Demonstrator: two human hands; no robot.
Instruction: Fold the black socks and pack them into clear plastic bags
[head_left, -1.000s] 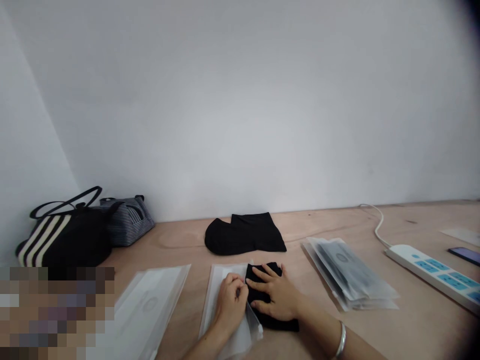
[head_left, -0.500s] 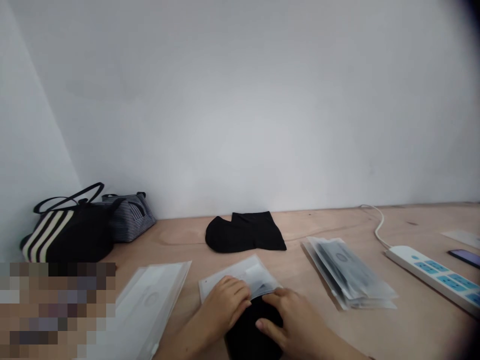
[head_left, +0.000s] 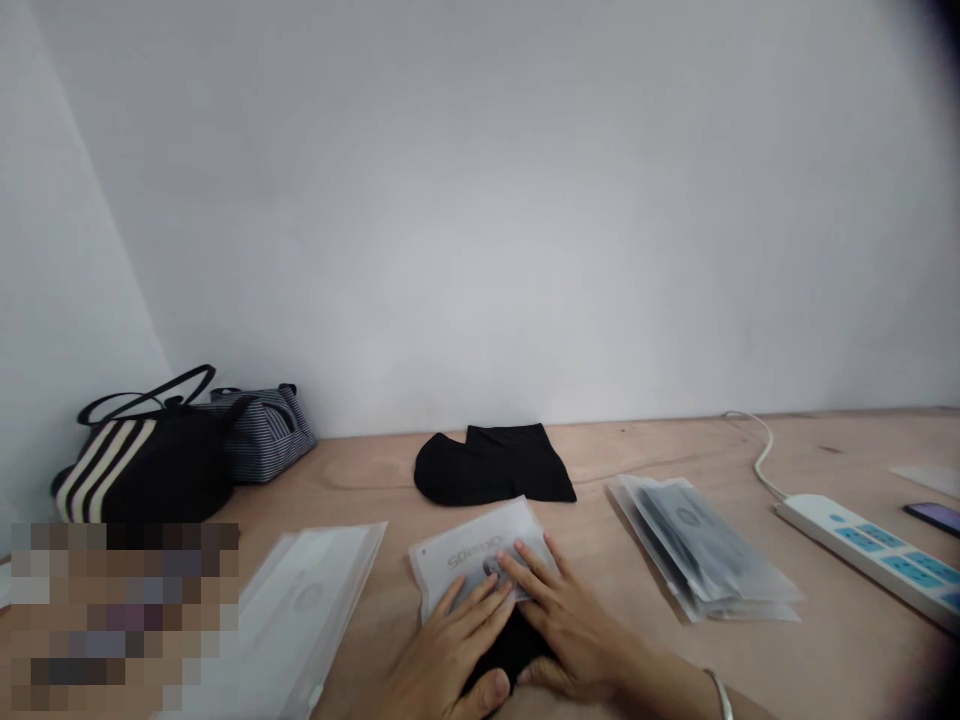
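A person leans over a wood table (head_left: 675, 450) with both hands down on a thin, cloudy plastic bag (head_left: 469, 552). The bag lies flat and a bit crooked near the front edge of the table, with a round gray mark and some print on it. The left hand (head_left: 450, 640) and the right hand (head_left: 570, 625) are side by side. The fingers (head_left: 536, 570) of both hands are spread apart and lie flat on the bag, pressing down and not pinching it. A soft black cloth (head_left: 514, 650) bunches up under the hands, just below the edge of the bag. I can't tell if any of it is inside the bag. That cloth could slip or get stuck in a lump if the hands press unevenly. The bag looks slick, so it could slide on the wood if one hand pushes harder. A quick move to the right could bump the stack of plastic bags (head_left: 701, 550) and make it slide. Another cloudy bag (head_left: 300, 610) lies just to the left, so an elbow could knock it. A black folded cloth (head_left: 491, 465) rests farther back, well away from the hands. A white power strip (head_left: 855, 545) sits off to the right.
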